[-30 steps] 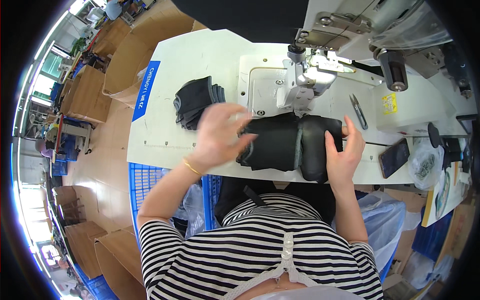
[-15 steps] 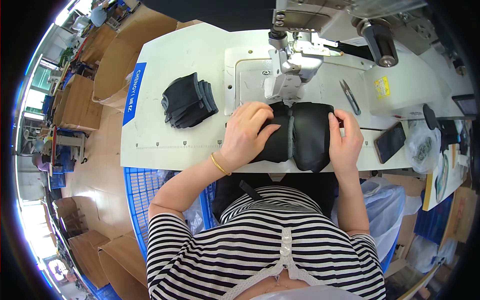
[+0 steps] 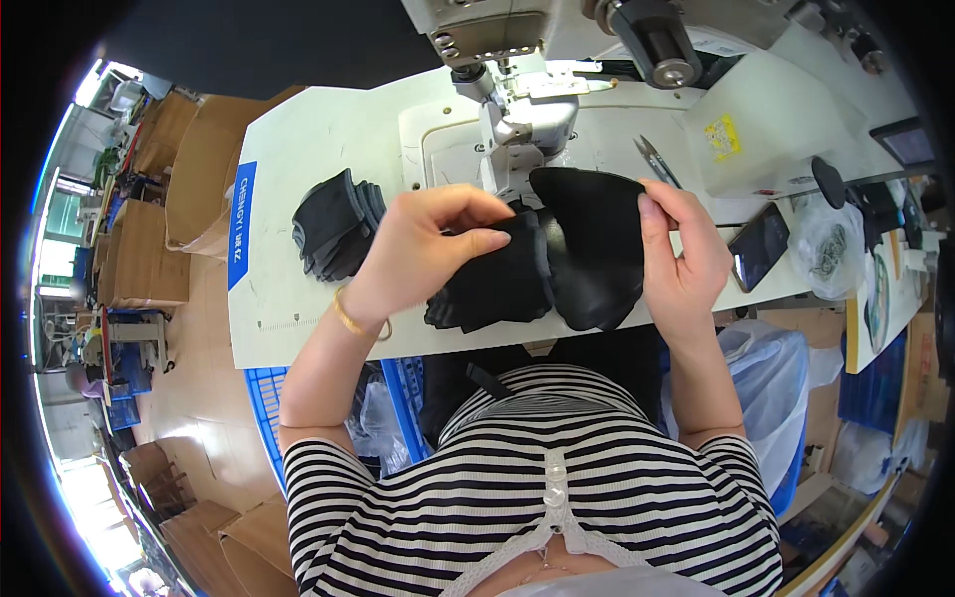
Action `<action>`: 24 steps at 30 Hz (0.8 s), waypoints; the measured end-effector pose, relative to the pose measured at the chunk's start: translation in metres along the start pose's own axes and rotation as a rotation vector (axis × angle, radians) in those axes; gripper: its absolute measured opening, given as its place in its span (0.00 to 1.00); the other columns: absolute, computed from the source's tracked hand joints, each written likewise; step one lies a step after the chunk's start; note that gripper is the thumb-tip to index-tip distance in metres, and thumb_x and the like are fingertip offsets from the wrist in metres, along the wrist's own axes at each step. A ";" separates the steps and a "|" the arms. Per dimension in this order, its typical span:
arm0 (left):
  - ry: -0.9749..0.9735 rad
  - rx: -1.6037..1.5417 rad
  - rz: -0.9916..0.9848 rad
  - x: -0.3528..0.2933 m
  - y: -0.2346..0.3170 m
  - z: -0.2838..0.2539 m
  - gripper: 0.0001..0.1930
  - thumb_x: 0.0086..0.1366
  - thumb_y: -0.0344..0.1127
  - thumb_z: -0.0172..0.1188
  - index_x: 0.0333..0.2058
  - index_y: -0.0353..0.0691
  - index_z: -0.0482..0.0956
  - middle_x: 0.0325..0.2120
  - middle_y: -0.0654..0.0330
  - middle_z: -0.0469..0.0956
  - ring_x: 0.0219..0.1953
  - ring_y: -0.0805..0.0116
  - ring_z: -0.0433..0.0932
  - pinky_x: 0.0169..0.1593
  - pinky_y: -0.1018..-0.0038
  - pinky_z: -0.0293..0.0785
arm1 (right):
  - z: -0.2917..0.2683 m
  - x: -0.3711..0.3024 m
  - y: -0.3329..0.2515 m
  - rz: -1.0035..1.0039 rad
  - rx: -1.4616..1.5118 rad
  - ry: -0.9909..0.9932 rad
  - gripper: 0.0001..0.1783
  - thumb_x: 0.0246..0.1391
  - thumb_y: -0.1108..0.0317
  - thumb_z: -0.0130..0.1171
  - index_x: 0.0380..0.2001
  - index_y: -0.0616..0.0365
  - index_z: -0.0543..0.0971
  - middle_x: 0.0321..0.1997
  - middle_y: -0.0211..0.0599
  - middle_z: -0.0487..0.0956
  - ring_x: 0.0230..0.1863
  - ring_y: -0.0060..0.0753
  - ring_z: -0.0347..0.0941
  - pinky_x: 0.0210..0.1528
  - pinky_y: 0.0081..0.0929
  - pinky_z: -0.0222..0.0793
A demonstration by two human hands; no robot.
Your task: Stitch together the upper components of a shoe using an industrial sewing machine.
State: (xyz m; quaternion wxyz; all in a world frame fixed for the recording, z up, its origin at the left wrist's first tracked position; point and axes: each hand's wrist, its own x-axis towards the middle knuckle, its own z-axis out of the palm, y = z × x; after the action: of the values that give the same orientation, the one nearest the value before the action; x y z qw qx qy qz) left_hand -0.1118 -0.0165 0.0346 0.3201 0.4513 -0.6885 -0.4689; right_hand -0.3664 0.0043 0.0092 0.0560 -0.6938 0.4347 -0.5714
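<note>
My right hand pinches the upper right edge of a black fabric piece, smooth and slightly shiny on one face, and holds that edge raised and tilted. To its left lies a stack of black fabric pieces at the table's front edge. Over the top of that stack is my left hand, its thumb and forefinger curved with a small gap between the tips. Another pile of black pieces with grey edges sits farther left. The sewing machine head stands just beyond the stack.
Thread snips lie on the white machine table, right of the needle area. A phone and a clear plastic bag are at the right. Blue crates stand below the front edge, with cardboard boxes at the left.
My right hand has lifted the right-hand piece's edge and tilted it up. My left hand has shifted along the left stack. The whole view has turned a little.
</note>
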 end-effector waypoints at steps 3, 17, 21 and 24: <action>0.056 0.178 0.089 0.010 -0.030 0.012 0.17 0.53 0.25 0.70 0.43 0.33 0.80 0.38 0.57 0.78 0.40 0.64 0.77 0.47 0.73 0.73 | -0.001 -0.002 0.004 0.014 -0.012 0.017 0.06 0.57 0.80 0.61 0.39 0.65 0.80 0.31 0.40 0.80 0.26 0.28 0.74 0.31 0.20 0.70; 0.181 0.689 0.452 0.005 -0.046 0.045 0.13 0.54 0.27 0.67 0.39 0.37 0.77 0.37 0.55 0.72 0.42 0.54 0.72 0.47 0.62 0.67 | -0.016 -0.002 0.013 0.093 -0.059 0.135 0.08 0.59 0.78 0.60 0.42 0.67 0.80 0.36 0.38 0.82 0.31 0.22 0.75 0.36 0.19 0.72; 0.216 0.573 0.379 0.008 -0.040 0.044 0.10 0.54 0.25 0.66 0.33 0.37 0.73 0.32 0.57 0.71 0.41 0.54 0.72 0.47 0.62 0.67 | -0.011 -0.002 0.008 0.035 -0.056 0.127 0.07 0.59 0.79 0.60 0.42 0.67 0.80 0.35 0.38 0.82 0.31 0.23 0.75 0.36 0.18 0.72; 0.175 0.727 0.501 0.007 -0.038 0.048 0.11 0.54 0.24 0.65 0.32 0.37 0.71 0.29 0.58 0.72 0.40 0.53 0.72 0.49 0.62 0.66 | -0.012 -0.004 0.007 0.055 -0.045 0.119 0.07 0.59 0.79 0.61 0.41 0.67 0.80 0.35 0.38 0.82 0.31 0.23 0.75 0.36 0.18 0.71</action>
State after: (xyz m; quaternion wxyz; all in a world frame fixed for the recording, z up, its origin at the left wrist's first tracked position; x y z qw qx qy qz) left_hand -0.1431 -0.0116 -0.0181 0.3015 0.3917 -0.8669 -0.0646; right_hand -0.3799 0.0083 0.0062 0.0301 -0.6475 0.4689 -0.5999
